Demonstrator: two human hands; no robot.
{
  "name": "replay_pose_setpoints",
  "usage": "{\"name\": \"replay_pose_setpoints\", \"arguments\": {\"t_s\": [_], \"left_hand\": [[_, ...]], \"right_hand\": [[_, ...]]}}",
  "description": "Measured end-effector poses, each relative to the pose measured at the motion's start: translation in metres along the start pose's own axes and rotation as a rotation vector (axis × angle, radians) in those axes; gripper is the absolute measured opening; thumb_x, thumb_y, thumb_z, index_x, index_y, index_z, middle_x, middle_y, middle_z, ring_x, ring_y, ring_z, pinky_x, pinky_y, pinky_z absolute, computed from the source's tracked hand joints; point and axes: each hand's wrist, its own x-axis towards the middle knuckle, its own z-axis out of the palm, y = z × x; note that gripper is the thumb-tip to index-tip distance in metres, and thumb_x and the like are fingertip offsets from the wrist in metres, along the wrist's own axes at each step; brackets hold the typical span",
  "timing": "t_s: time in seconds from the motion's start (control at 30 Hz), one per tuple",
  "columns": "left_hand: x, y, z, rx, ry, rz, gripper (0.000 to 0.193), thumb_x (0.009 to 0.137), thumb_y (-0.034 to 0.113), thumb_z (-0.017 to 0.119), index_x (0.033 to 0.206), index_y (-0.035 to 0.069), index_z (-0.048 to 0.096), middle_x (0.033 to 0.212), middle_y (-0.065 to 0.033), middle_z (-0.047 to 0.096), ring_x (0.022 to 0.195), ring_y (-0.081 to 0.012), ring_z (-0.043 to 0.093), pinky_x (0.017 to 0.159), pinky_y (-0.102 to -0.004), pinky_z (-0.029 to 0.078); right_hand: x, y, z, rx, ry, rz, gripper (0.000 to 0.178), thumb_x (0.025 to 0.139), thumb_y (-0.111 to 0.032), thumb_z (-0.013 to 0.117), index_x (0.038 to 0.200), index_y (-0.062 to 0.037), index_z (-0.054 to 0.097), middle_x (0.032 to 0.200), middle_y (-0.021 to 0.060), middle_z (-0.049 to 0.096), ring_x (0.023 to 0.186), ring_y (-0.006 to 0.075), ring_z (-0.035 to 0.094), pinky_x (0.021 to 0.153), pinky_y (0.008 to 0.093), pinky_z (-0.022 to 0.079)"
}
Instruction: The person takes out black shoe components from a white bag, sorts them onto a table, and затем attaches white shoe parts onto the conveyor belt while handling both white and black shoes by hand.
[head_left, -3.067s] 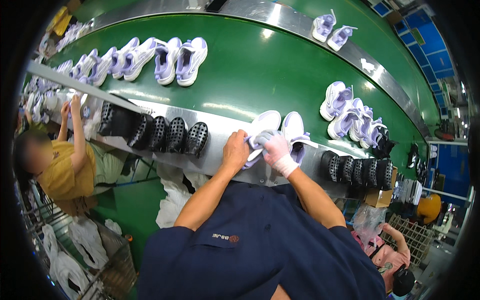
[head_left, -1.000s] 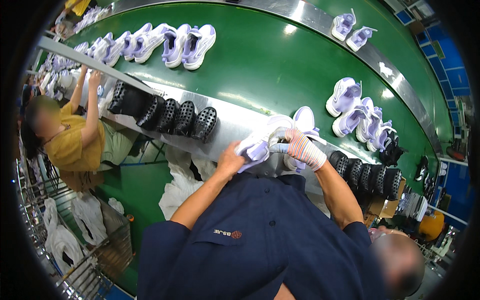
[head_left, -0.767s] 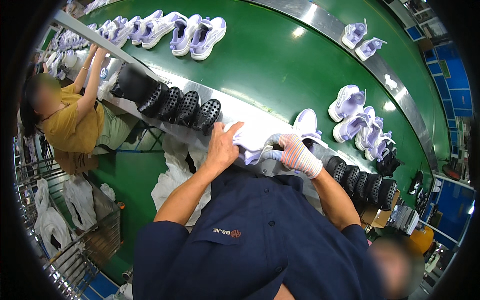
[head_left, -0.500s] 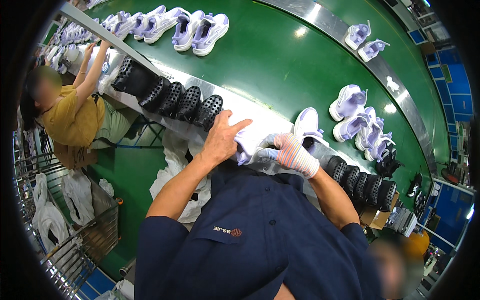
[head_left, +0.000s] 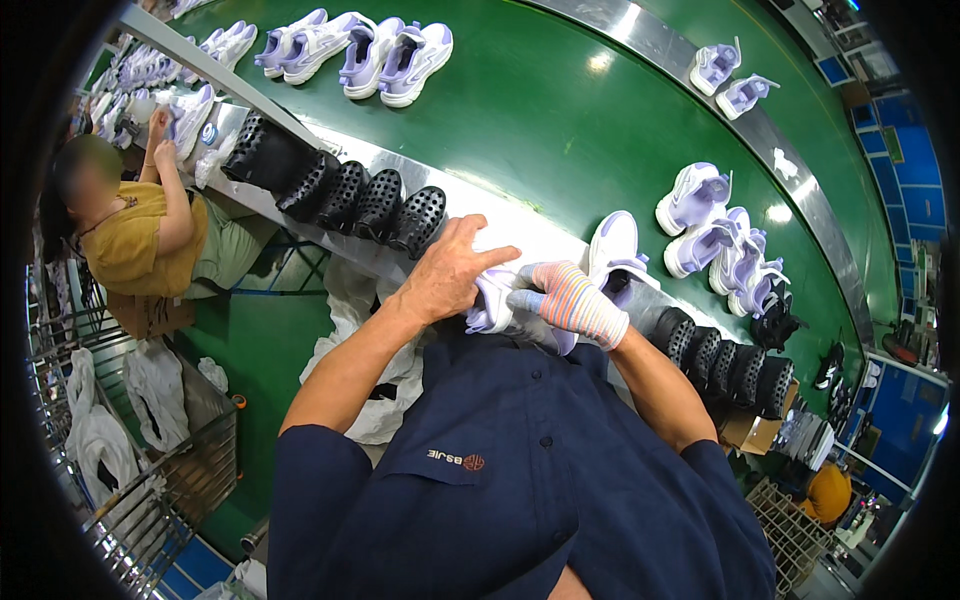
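Observation:
A white and lilac sneaker (head_left: pixel 488 305) is between my hands, close to my shirt front. My bare left hand (head_left: pixel 448 268) grips its left side, the thumb stretched across toward the right. My right hand (head_left: pixel 572 303), in a striped knit glove, has its fingers curled in at the sneaker's other side. Its fingertips are partly hidden, and a greyish, see-through patch shows below them. Just beyond the glove, a second white and lilac sneaker (head_left: pixel 614 245) lies on the bench edge, toe pointing away.
Black perforated shoe forms line the bench edge at left (head_left: pixel 378 206) and right (head_left: pixel 738 372). Several sneakers (head_left: pixel 400 62) stand on the green conveyor belt (head_left: pixel 540 120), with more at right (head_left: pixel 696 200). A co-worker (head_left: pixel 150 225) in yellow sits at left, behind a wire cart (head_left: pixel 190 480).
The sneaker in my hands has tilted, showing more of its lilac lower part. My right hand has shifted slightly left. The co-worker has drawn their hands in, and sneakers at far left have moved.

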Motion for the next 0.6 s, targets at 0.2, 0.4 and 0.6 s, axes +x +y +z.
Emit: {"name": "replay_pose_setpoints", "arguments": {"t_s": [0.2,0.4,0.6], "left_hand": [[-0.002,0.005,0.000,-0.056,-0.031,-0.010,0.068,0.064,-0.010,0.066,0.125,0.019,0.071,0.127,-0.0266,0.052,0.121,-0.0454,0.053,0.102,-0.0466,0.049],[-0.017,-0.002,0.016,-0.130,-0.032,-0.317,0.064,0.070,-0.006,0.064,0.129,0.018,0.070,0.122,-0.0247,0.054,0.119,-0.0413,0.055,0.105,-0.0430,0.047],[-0.022,-0.010,0.045,-0.141,-0.067,-0.854,0.053,0.084,0.015,0.063,0.136,0.009,0.064,0.112,-0.0264,0.067,0.091,-0.0410,0.070,0.087,-0.0453,0.056]], "right_hand": [[0.004,-0.013,-0.004,-0.223,-0.087,0.097,0.044,0.087,-0.048,0.070,0.096,-0.0046,0.076,0.076,0.0205,0.070,0.076,0.0372,0.071,0.073,0.0469,0.054],[0.012,-0.007,0.001,-0.342,0.064,0.236,0.048,0.087,-0.050,0.071,0.088,-0.0015,0.073,0.077,0.0218,0.070,0.079,0.0399,0.070,0.076,0.0476,0.055],[-0.005,0.031,0.029,-0.203,0.771,-0.010,0.039,0.086,-0.032,0.075,0.111,-0.0019,0.069,0.107,0.0233,0.069,0.101,0.0412,0.068,0.084,0.0492,0.054]]}}
